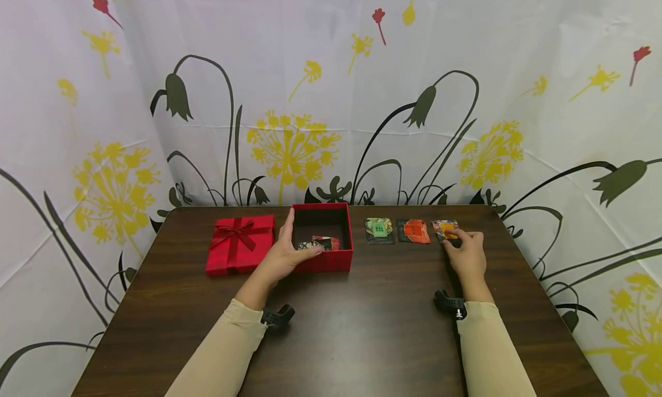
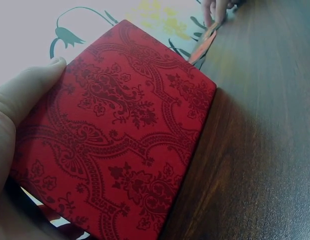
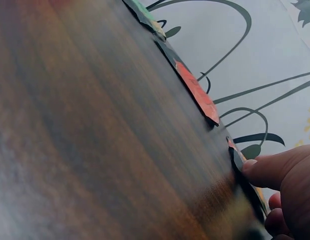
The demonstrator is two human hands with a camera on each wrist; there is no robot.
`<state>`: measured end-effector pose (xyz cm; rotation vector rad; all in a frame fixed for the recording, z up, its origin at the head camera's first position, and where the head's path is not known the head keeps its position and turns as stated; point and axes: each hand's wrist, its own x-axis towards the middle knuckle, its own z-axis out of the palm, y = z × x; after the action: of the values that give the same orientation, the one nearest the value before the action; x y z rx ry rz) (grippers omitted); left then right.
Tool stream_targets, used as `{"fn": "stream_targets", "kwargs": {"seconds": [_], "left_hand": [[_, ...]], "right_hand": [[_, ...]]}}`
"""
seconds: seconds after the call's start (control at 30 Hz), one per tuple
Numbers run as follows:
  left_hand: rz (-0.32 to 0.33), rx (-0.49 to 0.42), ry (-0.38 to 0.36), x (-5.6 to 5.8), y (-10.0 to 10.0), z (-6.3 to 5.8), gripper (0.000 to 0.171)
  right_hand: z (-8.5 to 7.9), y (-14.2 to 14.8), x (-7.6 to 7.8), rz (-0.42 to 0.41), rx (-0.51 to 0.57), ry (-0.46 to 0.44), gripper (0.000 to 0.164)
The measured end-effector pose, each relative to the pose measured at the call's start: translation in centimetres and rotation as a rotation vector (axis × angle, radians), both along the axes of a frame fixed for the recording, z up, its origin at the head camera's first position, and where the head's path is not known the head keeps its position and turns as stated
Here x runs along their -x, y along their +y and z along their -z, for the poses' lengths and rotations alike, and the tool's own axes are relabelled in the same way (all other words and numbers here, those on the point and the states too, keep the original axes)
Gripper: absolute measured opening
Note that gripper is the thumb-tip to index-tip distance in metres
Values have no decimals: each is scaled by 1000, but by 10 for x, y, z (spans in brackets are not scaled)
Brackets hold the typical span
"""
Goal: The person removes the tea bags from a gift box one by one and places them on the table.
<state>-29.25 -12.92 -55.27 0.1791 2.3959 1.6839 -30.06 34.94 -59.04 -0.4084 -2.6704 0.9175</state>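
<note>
A red patterned gift box [image 1: 326, 261] stands without its lid on the brown table. My left hand [image 1: 281, 258] holds it at the near left corner, thumb over the near rim and fingers along the left side. Inside lie a few small packets [image 1: 333, 243], partly hidden by the thumb. To the right, a packet with a green label [image 1: 380, 230] and one with a red-orange label [image 1: 414, 231] lie in a row. My right hand [image 1: 468, 259] pinches the near edge of the third packet, with a yellow-orange label [image 1: 443, 228]; its fingers cover part of it.
The red lid with a ribbon bow [image 1: 241, 245] lies left of the box, beside my left wrist. Behind the table's [image 1: 362, 328] far edge hangs a white curtain [image 1: 320, 98] with a flower print. A black wrist mount [image 1: 449, 303] sits on each forearm.
</note>
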Motion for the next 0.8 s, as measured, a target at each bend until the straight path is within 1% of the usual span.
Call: {"fn": "stream_targets", "kwargs": {"seconds": [0.17,0.33,0.4,0.5,0.67,0.8], "left_hand": [[4,2,-3,0,0,-2,131],[6,0,8,0,0,-6,129],[7,7,18,1,0,-7,128],[8,16,26,2,1,-7,128],[8,10,24,3,1,-4,129],[6,1,9,1,1,0,131]], "right_hand": [[-2,-1,1,25,30,40,35],[1,1,5,59,80,160,29],[2,1,6,59,102,207,26],[0,0,7,54,125,253,22],[-11,-7,6,16,133,278,20],[-22,-18,3,-18,144,284,18]]}}
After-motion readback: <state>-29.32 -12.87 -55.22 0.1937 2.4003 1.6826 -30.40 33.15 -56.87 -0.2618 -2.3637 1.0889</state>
